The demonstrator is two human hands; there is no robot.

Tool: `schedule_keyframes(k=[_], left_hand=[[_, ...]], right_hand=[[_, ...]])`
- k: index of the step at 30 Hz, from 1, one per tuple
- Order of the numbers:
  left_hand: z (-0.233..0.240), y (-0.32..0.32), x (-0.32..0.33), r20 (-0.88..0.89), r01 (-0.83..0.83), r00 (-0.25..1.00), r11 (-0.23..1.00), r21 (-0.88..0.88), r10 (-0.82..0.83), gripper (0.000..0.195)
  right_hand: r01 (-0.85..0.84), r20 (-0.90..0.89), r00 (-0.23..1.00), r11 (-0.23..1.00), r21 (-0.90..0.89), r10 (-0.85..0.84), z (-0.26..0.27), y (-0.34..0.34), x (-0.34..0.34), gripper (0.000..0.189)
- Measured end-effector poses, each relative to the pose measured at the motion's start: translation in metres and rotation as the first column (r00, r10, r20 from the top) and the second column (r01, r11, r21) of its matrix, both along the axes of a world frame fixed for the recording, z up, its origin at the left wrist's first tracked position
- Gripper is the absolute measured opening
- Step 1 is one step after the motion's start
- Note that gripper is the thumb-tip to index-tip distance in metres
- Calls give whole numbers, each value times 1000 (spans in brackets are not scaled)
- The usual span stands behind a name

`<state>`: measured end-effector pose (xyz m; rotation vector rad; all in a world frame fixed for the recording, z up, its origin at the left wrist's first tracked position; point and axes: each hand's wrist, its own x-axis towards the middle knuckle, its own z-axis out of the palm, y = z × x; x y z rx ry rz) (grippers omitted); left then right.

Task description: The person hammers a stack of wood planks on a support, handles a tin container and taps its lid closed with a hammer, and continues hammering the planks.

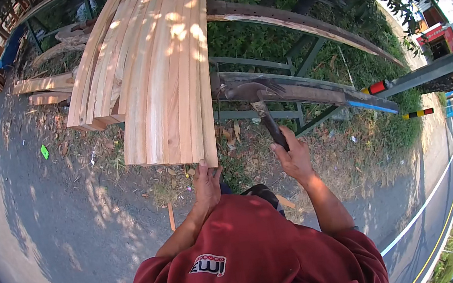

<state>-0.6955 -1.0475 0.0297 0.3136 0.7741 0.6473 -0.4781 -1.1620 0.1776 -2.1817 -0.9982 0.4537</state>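
My left hand (pixel 207 185) grips the near end of the rightmost wooden board (pixel 206 114), one digit on top and the other fingers partly hidden at the end. That board reaches slightly nearer to me than the sawn boards (pixel 161 111) laid side by side to its left. A claw hammer (pixel 266 118) is in my right hand (pixel 296 158), held by its dark handle. Its head appears over a dark wooden beam (pixel 310 86), to the right of the boards; I cannot tell whether they touch.
Shorter boards (pixel 104 120) end farther back on the left. Another long beam (pixel 292 19) and green metal frames (pixel 270 113) extend right. Rough timber pieces (pixel 45 84) lie at left. Littered ground borders a paved strip (pixel 61 234), with a road (pixel 441 215) at far right.
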Motion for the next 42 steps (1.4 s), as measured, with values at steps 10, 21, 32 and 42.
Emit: schedule_keyframes(k=[10, 21, 32, 42], left_hand=[[27, -3, 66, -263, -560, 791, 827, 48, 552, 57], [22, -1, 86, -403, -679, 613, 714, 172, 680, 62], [14, 0, 91, -401, -649, 655, 749, 134, 640, 55], [25, 9, 98, -441, -644, 640, 752, 137, 629, 47]], right_hand=[[-452, 194, 888, 706, 545, 418, 85, 152, 112, 44], [-717, 163, 696, 668, 199, 699, 84, 200, 178, 34], [-845, 150, 467, 490, -213, 871, 33, 225, 181, 29], [-781, 391, 444, 562, -272, 806, -28, 220, 221, 25]])
